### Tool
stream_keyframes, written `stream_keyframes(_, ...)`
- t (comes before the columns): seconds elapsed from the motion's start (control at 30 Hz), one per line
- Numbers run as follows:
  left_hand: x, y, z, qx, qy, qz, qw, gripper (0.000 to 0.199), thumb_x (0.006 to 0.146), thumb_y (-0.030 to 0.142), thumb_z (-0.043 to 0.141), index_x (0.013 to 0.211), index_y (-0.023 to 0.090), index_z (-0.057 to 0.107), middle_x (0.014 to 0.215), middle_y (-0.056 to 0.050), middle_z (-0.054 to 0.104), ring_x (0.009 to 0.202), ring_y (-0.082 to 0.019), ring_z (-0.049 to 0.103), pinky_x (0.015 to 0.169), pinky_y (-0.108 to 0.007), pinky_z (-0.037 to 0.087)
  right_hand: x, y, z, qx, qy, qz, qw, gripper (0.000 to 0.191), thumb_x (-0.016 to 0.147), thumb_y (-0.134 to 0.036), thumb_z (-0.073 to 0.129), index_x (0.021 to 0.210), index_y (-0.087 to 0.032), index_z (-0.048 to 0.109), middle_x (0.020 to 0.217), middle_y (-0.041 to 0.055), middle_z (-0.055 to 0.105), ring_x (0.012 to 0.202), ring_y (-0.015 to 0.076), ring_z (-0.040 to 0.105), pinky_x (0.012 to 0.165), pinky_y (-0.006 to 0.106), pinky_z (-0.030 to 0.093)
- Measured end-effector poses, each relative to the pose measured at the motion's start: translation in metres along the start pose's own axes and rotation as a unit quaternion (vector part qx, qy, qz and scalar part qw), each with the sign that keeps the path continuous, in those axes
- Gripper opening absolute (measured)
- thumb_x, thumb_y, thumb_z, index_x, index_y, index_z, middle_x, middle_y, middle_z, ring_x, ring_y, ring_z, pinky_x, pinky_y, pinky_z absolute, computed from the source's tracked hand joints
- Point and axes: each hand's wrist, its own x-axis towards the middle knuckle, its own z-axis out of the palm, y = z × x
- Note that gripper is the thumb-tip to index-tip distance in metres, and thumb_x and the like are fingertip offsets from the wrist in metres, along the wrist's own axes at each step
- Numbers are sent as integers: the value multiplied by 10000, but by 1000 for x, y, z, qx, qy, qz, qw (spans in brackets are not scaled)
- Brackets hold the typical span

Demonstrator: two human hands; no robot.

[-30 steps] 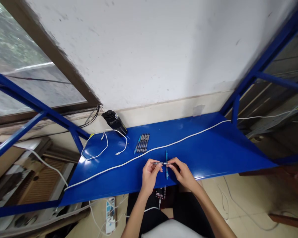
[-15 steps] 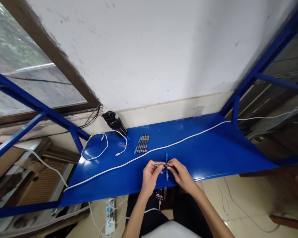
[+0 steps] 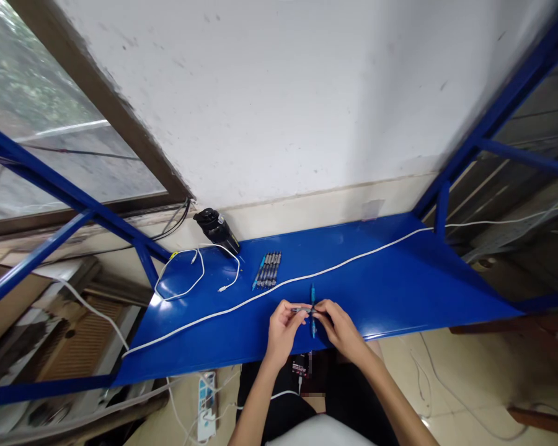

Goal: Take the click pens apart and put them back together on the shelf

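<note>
My left hand [image 3: 283,331] and right hand [image 3: 341,331] are close together, fingers pinched on a slim silver pen [image 3: 302,309] held crosswise just above the shelf. Its right end crosses a blue pen [image 3: 313,313] that runs the other way beneath my right fingers; I cannot tell whether that one is gripped or only lying there. Directly under the grip is a blue metal shelf [image 3: 400,285]. Just past the grip, a long white cable [image 3: 353,257] runs along the shelf. Further left of the grip, a row of pens [image 3: 268,270] lies side by side, then a coiled white charging cable [image 3: 199,275] and a tilted black bottle [image 3: 217,230] beside the wall [image 3: 260,93].
</note>
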Motion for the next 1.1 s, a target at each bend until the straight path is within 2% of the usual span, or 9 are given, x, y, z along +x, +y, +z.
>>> stream_keyframes(0.1,0,0,-1,11,3,6,1000,238,980,410,816,971,189,729,1118,-121,850,907,-218,776,843,-343,613,-2,0,0,-22,-12,10,1000,205,1166,-391,485,1152,-276,654,1078,80,752,995,276,697,910,427,544)
stream_keyframes(0.27,-1,1,0,8,11,9,1000,252,983,423,813,956,191,717,1131,-126,846,913,-226,786,826,-345,619,0,-6,-2,-48,-37,2,998,296,1186,-373,420,1356,-300,651,1180,95,762,1080,296,680,1026,501,512)
stream_keyframes(0.4,-1,2,2,-1,-2,8,1000,258,986,424,811,950,196,697,1163,-138,848,965,-250,805,843,-362,621,1,-6,-2,-41,-21,-7,999,260,1184,-351,432,1269,-291,670,1112,87,749,1040,283,672,1020,494,505)
stream_keyframes(0.6,-1,0,1,-2,-18,20,1000,236,1008,405,790,991,191,691,1199,-148,842,964,-242,809,857,-363,619,-1,-2,2,-42,-9,-10,999,177,1179,-327,461,1140,-269,624,1072,77,736,991,270,678,899,424,513)
stream_keyframes(0.87,-1,0,1,2,-16,15,1000,285,988,443,802,996,180,692,1133,-140,851,943,-242,811,867,-374,641,-3,-3,2,-54,-6,-31,998,149,1172,-263,485,1169,-270,634,1079,65,740,989,254,686,910,410,528)
stream_keyframes(1.1,1,-6,-2,-17,37,27,999,312,1019,454,767,937,192,619,1070,-115,844,870,-218,807,853,-369,639,-5,1,4,-47,27,-42,998,115,1155,-259,528,1197,-274,634,1036,57,719,942,242,697,852,369,562)
